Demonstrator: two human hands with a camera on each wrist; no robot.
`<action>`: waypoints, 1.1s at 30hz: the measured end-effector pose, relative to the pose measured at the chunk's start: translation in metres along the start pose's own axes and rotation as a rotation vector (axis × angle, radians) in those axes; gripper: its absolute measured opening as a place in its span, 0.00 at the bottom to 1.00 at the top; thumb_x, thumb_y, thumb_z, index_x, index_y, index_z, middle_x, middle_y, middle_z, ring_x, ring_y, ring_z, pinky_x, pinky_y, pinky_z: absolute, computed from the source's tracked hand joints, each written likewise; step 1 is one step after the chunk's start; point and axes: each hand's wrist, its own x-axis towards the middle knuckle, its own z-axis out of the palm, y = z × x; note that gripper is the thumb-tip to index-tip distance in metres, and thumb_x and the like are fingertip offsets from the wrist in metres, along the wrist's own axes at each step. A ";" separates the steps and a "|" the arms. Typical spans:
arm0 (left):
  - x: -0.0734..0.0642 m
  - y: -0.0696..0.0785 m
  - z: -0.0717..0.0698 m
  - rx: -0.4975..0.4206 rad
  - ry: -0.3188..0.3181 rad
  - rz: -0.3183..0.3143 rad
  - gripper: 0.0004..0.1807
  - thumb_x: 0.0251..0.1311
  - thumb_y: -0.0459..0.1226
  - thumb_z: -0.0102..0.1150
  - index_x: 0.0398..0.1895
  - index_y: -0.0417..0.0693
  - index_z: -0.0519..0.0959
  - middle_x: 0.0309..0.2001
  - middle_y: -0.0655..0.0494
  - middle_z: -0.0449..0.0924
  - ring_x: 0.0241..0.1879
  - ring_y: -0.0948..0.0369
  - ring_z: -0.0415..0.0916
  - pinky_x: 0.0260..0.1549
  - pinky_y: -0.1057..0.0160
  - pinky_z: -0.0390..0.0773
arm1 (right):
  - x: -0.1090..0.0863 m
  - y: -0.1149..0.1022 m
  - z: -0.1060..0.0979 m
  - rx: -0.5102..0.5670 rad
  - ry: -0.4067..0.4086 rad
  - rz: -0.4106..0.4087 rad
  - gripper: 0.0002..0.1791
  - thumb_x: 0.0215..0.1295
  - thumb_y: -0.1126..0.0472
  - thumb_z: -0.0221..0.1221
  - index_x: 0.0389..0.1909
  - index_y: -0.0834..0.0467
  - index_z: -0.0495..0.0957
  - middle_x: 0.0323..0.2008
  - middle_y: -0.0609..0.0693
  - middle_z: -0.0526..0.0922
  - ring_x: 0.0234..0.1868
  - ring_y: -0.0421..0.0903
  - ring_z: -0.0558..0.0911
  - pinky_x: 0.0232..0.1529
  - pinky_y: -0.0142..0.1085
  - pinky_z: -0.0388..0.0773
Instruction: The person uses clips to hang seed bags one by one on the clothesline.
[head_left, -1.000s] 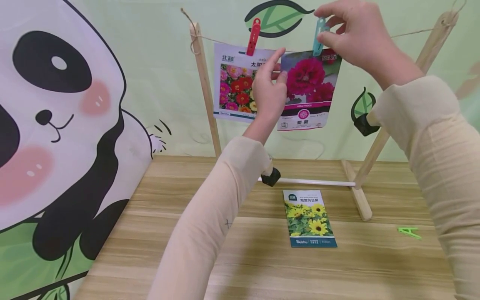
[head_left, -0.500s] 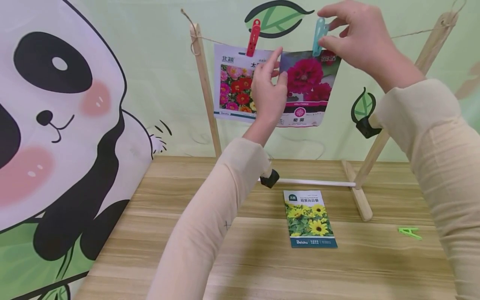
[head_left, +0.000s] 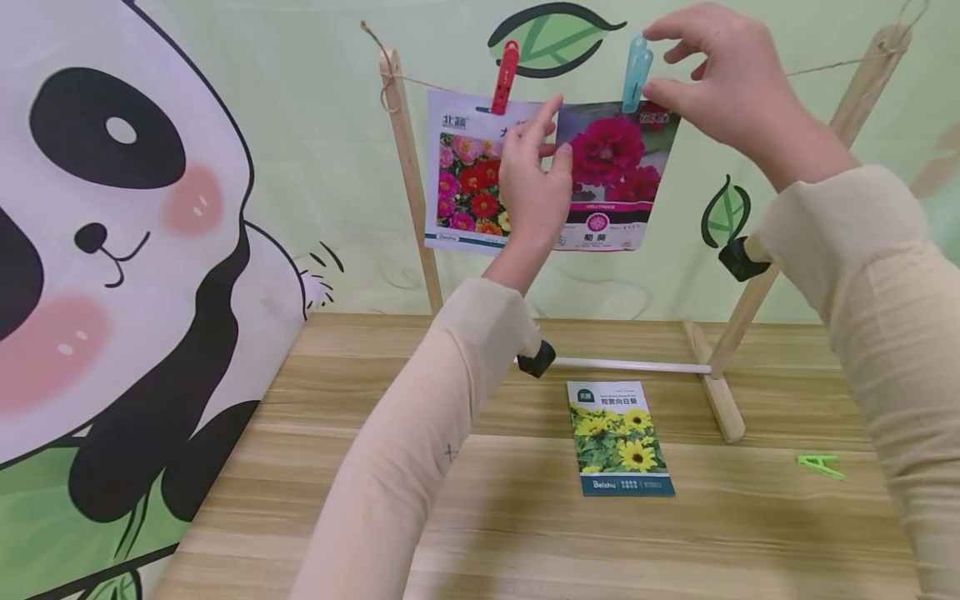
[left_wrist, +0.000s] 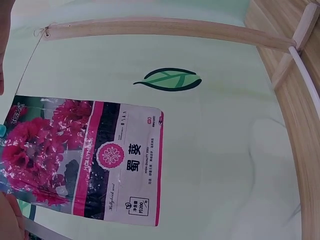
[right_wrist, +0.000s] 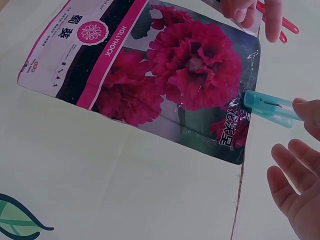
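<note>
A hollyhock seed packet (head_left: 607,167) hangs from the string, with a light-blue clothespin (head_left: 636,77) clipped at its top edge. My right hand (head_left: 723,79) is at this clothespin, thumb and index finger spread; in the right wrist view a fingertip (right_wrist: 306,110) is at the pin's free end. My left hand (head_left: 536,179) is raised at the packet's left side, index finger pointing up, and partly covers a second flower seed packet (head_left: 468,179). That one hangs from a red clothespin (head_left: 506,77). Whether the left fingers touch either packet is hard to tell.
A sunflower seed packet (head_left: 621,437) lies on the wooden table (head_left: 525,542). To its right is a green clothespin (head_left: 820,465). Wooden posts (head_left: 408,167) carry the string (head_left: 825,67), with a white rod (head_left: 630,365) low between them. A panda-print cloth (head_left: 315,167) covers the back.
The hollyhock packet's lower edge has swung back and slightly up. My right fingers have parted from the blue clothespin, moving slightly right. The left hand has shifted a little left.
</note>
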 end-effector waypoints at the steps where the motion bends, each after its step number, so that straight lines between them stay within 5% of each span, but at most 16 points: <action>1: 0.000 0.000 0.000 -0.003 0.001 0.003 0.22 0.58 0.33 0.50 0.57 0.57 0.69 0.47 0.55 0.69 0.39 0.66 0.71 0.28 0.76 0.71 | 0.000 0.001 0.000 0.002 0.002 -0.001 0.26 0.61 0.52 0.50 0.61 0.51 0.63 0.62 0.46 0.64 0.57 0.48 0.67 0.55 0.35 0.68; 33: -0.003 -0.016 -0.007 -0.030 0.003 0.033 0.20 0.57 0.34 0.52 0.55 0.52 0.70 0.40 0.55 0.72 0.34 0.64 0.70 0.33 0.77 0.71 | -0.019 0.018 0.001 0.025 0.050 -0.093 0.20 0.60 0.56 0.53 0.51 0.59 0.73 0.57 0.49 0.69 0.50 0.45 0.68 0.41 0.21 0.63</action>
